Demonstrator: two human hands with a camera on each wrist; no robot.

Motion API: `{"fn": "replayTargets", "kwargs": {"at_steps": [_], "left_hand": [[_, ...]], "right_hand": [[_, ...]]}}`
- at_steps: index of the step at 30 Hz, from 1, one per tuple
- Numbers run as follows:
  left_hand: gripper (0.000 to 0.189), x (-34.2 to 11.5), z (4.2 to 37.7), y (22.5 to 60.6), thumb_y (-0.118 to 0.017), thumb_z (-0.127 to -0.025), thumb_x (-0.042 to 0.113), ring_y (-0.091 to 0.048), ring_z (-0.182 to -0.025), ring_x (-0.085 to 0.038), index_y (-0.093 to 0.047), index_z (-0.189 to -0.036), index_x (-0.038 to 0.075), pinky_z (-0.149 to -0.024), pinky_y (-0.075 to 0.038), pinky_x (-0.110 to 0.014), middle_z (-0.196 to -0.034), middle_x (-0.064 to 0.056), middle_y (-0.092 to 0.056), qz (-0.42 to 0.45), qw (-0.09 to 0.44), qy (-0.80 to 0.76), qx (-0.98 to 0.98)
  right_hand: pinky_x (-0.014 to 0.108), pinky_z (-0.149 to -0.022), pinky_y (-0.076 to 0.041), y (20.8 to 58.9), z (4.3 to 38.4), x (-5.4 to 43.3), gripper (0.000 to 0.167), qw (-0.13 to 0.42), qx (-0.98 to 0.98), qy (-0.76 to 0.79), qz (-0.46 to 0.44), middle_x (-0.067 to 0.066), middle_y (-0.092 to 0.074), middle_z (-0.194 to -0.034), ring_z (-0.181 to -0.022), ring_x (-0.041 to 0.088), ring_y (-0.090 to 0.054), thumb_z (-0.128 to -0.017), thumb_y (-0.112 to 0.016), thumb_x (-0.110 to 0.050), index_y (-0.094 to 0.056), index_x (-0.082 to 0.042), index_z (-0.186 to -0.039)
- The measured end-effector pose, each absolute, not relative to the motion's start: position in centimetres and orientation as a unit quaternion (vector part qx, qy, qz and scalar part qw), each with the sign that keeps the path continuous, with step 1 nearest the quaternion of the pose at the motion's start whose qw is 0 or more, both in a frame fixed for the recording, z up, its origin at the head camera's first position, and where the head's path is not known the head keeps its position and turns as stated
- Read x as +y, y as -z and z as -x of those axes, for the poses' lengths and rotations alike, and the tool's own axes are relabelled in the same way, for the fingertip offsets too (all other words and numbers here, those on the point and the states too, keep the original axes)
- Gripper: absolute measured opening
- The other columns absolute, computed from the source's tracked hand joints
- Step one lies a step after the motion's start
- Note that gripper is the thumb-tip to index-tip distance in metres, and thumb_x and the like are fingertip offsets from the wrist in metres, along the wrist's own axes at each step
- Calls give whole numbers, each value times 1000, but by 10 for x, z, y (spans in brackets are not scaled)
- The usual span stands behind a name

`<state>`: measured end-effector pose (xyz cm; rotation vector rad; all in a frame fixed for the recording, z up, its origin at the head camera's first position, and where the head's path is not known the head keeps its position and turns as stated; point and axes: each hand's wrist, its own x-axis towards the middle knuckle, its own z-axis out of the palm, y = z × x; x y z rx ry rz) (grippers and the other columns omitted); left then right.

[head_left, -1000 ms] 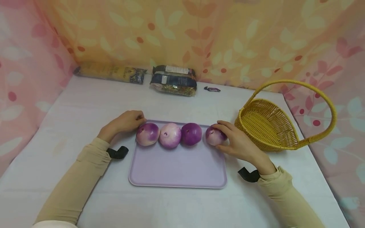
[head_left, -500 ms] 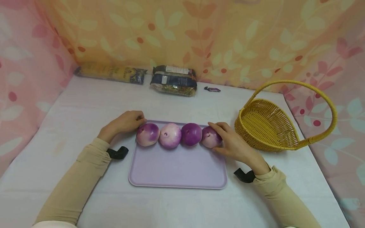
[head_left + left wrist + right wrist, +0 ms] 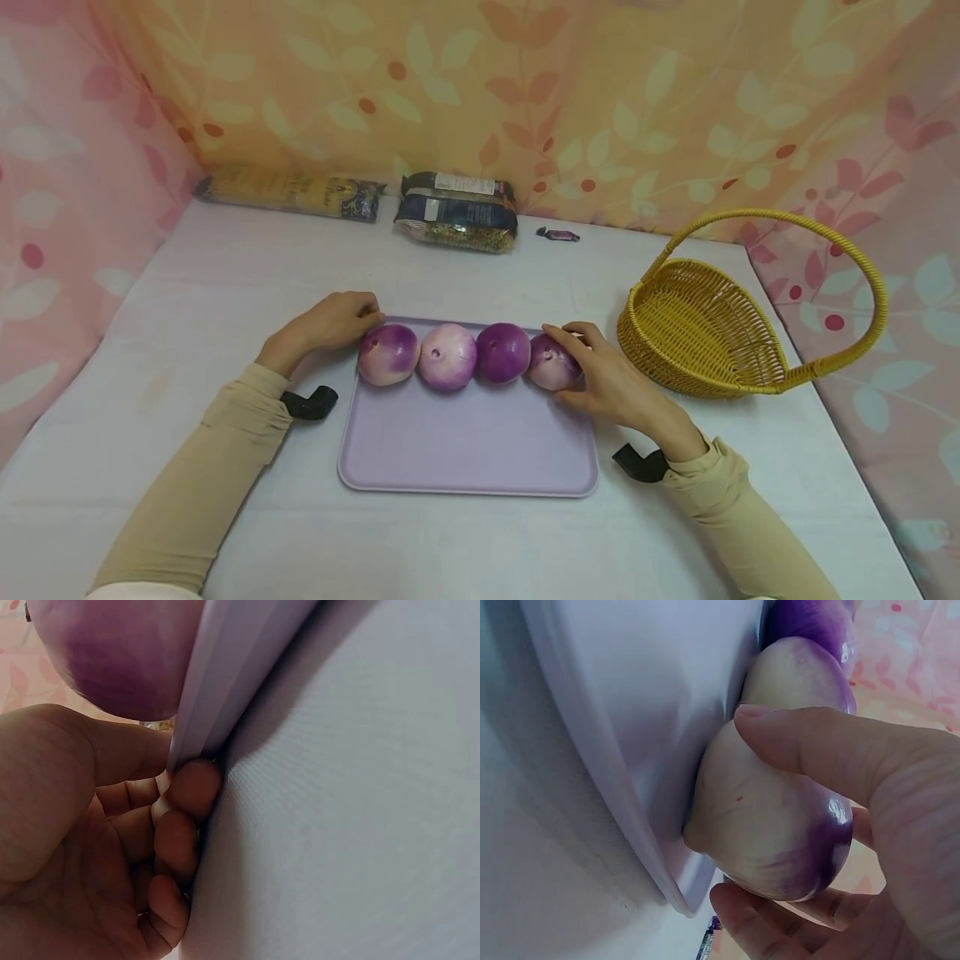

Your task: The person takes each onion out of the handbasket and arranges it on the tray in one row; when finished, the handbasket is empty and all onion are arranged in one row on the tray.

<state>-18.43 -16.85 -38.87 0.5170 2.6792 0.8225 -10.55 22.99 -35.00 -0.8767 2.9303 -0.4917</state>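
Note:
Several purple-and-white onions stand in a row along the far side of a lilac tray [image 3: 468,446]. My right hand [image 3: 618,379] holds the rightmost onion [image 3: 553,364], its thumb on the near side and the other fingers around the far side. That onion sits on the tray against a darker purple onion [image 3: 503,352]. A paler onion [image 3: 447,357] and the leftmost onion [image 3: 389,354] complete the row. My left hand [image 3: 333,322] grips the tray's far left corner. In the left wrist view, the thumb lies at the tray rim [image 3: 214,682] with curled fingers below it.
A yellow wicker basket [image 3: 697,333] with a tall handle stands right of the tray. Along the back lie a long yellow packet [image 3: 292,192], a dark bag [image 3: 457,212] and a small purple wrapped candy [image 3: 558,235]. Patterned curtains border the white table.
My right hand has slid the rightmost onion left, closing the gap to its neighbour. The left hand and the tray have stayed in place.

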Motion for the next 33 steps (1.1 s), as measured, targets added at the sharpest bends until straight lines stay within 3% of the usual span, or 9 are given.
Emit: {"fn": "replayTargets", "kwargs": {"at_steps": [17, 26, 33], "left_hand": [[19, -168, 184, 388, -52, -99, 21, -53, -76, -19, -62, -92, 5, -67, -41, -29, -77, -5, -59, -177, 149, -288, 929], [20, -168, 183, 386, -52, -99, 21, -54, -77, -20, -62, -93, 6, -70, -42, -30, -79, -6, -60, -175, 150, -286, 930], [21, -170, 181, 381, -51, -100, 22, -55, -79, -21, -63, -98, 5, -71, -43, -32, -81, -7, -62, -175, 137, -283, 933]], "right_hand": [[50, -97, -49, 347, 105, 230, 90, 30, 945, 155, 285, 15, -41, -142, -118, 32, -55, -74, -86, -27, -37, -20, -150], [52, -84, -54, 340, 102, 231, 87, 20, 952, 154, 265, 17, -36, -151, -116, 36, -58, -77, -81, -39, -36, -25, -150], [62, -101, -42, 324, 104, 242, 80, -4, 958, 179, 223, 17, -32, -155, -132, 42, -46, -85, -75, -37, -33, -25, -152]]}}
